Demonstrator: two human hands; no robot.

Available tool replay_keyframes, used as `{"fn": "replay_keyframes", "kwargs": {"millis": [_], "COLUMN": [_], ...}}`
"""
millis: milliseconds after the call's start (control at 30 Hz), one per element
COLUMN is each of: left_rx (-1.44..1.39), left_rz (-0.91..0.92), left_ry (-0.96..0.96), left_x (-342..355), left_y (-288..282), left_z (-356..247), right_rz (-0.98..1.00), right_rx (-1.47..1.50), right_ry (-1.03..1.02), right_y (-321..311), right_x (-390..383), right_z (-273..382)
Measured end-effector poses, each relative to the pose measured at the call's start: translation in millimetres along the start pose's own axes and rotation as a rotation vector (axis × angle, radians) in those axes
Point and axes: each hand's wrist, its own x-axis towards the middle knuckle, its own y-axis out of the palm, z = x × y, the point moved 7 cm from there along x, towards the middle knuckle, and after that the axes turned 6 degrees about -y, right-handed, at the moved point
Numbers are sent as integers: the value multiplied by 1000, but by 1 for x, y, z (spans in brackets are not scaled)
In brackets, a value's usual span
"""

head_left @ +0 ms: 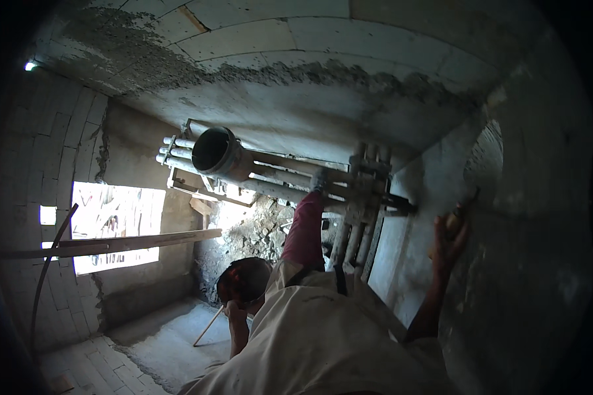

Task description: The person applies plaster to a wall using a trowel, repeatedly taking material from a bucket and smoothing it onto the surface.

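Low on the left, my left hand (236, 312) is closed at the near rim of a dark round bowl (245, 280) with a reddish-brown inside. A thin wooden stick (208, 327) slants down beside that hand; whether the hand touches it I cannot tell. On the right, my right hand (451, 240) is raised near the grey plastered wall (540, 197). Its fingers wrap round the yellowish handle of a trowel (453, 222), which points toward the wall. Shadow hides the blade's outline. A ridged, lighter plaster patch (485, 157) lies just beyond.
My leg in maroon trousers (306, 227) reaches a scaffold of poles (280, 187). A large bucket (219, 155) stands on it at its left part. Rubble (263, 227) lies below. A long timber beam (112, 245) crosses before a bright window opening (115, 214). Block walls surround the space.
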Motion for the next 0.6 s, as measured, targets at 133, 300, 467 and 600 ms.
{"fn": "replay_keyframes", "kwargs": {"millis": [133, 300, 467, 600], "left_rx": [-8, 136, 171, 428], "left_rz": [21, 362, 226, 411], "left_ry": [-30, -4, -227, 40], "left_x": [39, 116, 139, 175], "left_y": [110, 254, 418, 511], "left_z": [-35, -100, -161, -178], "right_rz": [254, 434, -73, -212], "right_rx": [-119, -507, -745, -598], "right_ry": [-63, -313, -545, -513], "right_y": [109, 218, 186, 125], "right_x": [115, 273, 427, 541], "right_z": [29, 31, 55, 50]}}
